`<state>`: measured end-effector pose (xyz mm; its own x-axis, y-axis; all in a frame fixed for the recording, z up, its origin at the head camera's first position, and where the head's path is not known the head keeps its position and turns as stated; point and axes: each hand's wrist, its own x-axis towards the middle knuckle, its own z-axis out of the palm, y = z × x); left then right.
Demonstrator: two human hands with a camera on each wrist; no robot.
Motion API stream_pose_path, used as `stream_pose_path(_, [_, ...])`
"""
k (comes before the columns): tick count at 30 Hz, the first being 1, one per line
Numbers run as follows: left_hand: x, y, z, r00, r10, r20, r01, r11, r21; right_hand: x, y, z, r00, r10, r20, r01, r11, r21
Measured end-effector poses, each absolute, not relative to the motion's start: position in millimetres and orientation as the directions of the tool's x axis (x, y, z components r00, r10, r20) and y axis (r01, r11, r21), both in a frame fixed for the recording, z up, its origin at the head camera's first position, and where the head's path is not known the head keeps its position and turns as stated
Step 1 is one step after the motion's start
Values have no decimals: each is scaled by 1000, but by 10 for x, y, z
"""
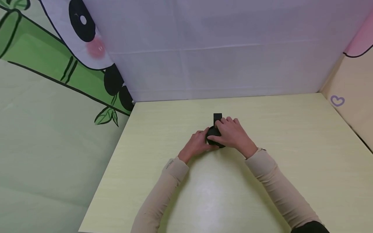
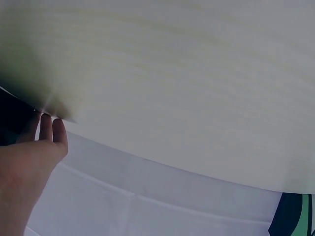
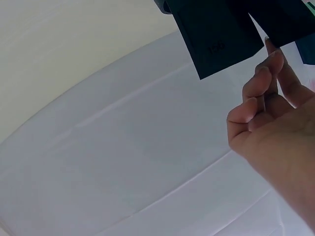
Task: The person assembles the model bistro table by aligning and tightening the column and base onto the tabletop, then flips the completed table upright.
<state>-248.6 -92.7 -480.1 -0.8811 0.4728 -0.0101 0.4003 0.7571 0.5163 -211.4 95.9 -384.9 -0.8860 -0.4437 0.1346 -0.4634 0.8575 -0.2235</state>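
A black rolled band (image 1: 214,132) stands on the table, with a flat free end (image 1: 217,117) pointing away towards the back. My left hand (image 1: 199,142) holds the roll from the left, its thumb and fingers spread around that side. From the right, my right hand (image 1: 232,133) grips the roll and the root of the free end. In the right wrist view, two dark flat strips (image 3: 216,42) hang above my curled fingers, one bearing faint marks like "150". Only a dark edge of the band (image 2: 15,115) shows at my left fingertips in the left wrist view.
The pale wood-grain table (image 1: 163,129) extends around both hands. Behind it rises a lilac cloth wall (image 1: 204,64). On the left hangs a pale green cloth (image 1: 52,136) with a panda and bamboo print; a beige wall (image 1: 355,84) stands at right.
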Motion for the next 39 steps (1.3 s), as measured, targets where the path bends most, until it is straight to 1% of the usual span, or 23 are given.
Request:
stream_pose_path(7, [-2473,-931,-4787,-877,479,-18,401,754,521,-2106,942,-3874,-877,-458,146,-480,848,-225])
stream_pose_path(10, [-2474,-933,-4785,-874,486,-1,413,744,526,-2112,925,-3885,-879,-450,159,-475,854,-213])
stream_pose_path(16, [-2484,-930,-4790,-856,516,37,458,722,519,-2116,889,-3914,-883,-435,178,-467,855,-227])
stream_pose_path(23, [-2498,-935,-4801,-866,499,28,435,724,536,-2117,850,-3925,-886,-414,207,-452,872,-190])
stream_pose_path(26, [-2491,-935,-4797,-863,504,31,444,726,525,-2124,856,-3919,-878,-444,176,-474,857,-203])
stream_pose_path(29, [-2485,-935,-4789,-861,507,28,451,739,501,-2131,876,-3905,-857,-498,136,-516,827,-222])
stream_pose_path(32, [-2483,-935,-4781,-868,496,19,436,742,509,-2141,891,-3903,-836,-531,139,-549,809,-208])
stream_pose_path(36, [-2482,-934,-4788,-872,489,8,416,734,536,-2160,886,-3939,-837,-515,182,-543,822,-173])
stream_pose_path(39, [-2490,-932,-4782,-872,489,8,415,732,541,-2178,879,-3965,-850,-491,189,-522,834,-181])
